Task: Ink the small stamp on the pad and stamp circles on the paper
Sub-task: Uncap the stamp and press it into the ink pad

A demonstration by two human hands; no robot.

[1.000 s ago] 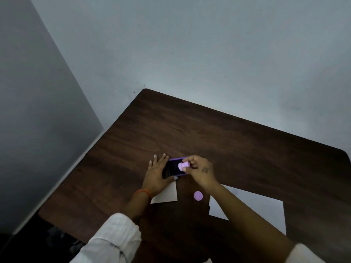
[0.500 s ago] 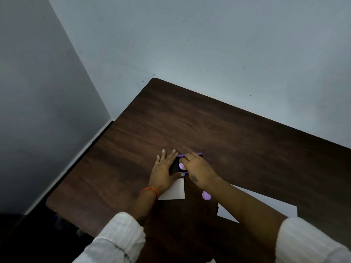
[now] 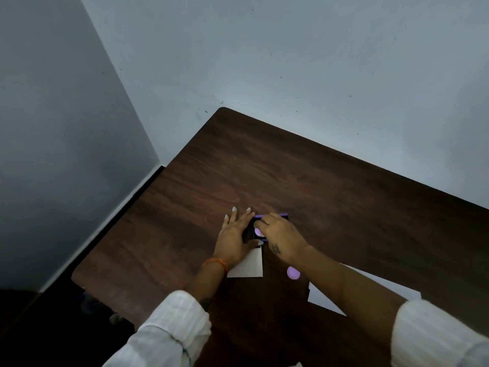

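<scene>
A small purple stamp (image 3: 258, 232) is pressed down on the dark ink pad (image 3: 272, 216), which has a purple rim. My right hand (image 3: 280, 238) is closed around the stamp and covers most of the pad. My left hand (image 3: 234, 238) lies flat with fingers spread against the pad's left side, thumb at its near edge. A white sheet of paper (image 3: 325, 300) lies near right, partly under my right forearm. A smaller white paper (image 3: 250, 266) sits just below my left hand.
A round purple cap (image 3: 293, 273) lies on the dark wooden table (image 3: 291, 176) between the two papers. Grey walls border the table at the back and left; its left edge drops to a dark floor.
My right hand has lowered the stamp from above the pad down onto it. The left hand has stayed beside the pad. The view has shifted.
</scene>
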